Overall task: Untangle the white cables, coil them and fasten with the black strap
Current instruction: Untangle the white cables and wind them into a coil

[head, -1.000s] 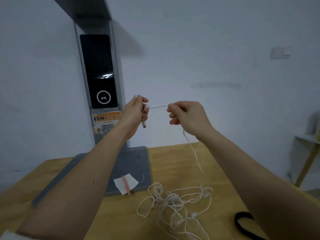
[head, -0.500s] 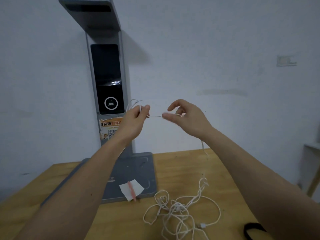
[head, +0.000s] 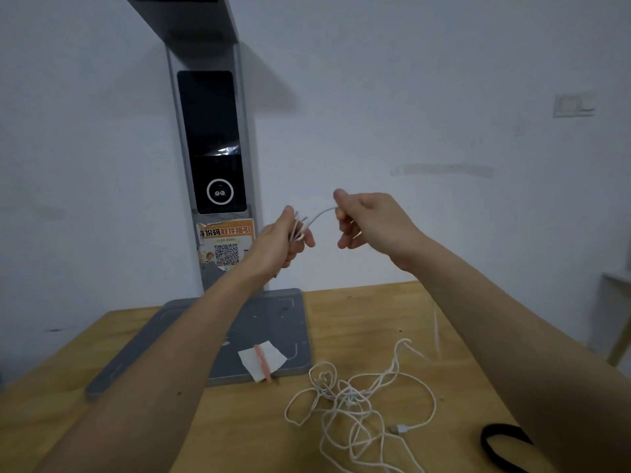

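Observation:
My left hand (head: 283, 242) is raised in front of the grey stand and grips a small bundle of white cable loops. A short arc of the same white cable (head: 319, 215) runs to my right hand (head: 367, 221), which pinches it between thumb and fingers. From my right hand a thin strand hangs down to a tangled heap of white cables (head: 355, 401) on the wooden table, with a grey plug (head: 399, 429) at its right. The black strap (head: 502, 443) lies at the lower right, partly hidden by my right forearm.
A tall grey kiosk stand (head: 211, 148) with a dark screen and a QR sticker rises at the back, its flat base (head: 273, 322) on the wooden table (head: 375, 312). A white paper slip with a pink strip (head: 262, 360) lies on the base. A white wall stands behind.
My left hand has gathered more loops of cable. My right hand has slid along the strand and closed on it. The tangled heap has loosened and spread a little.

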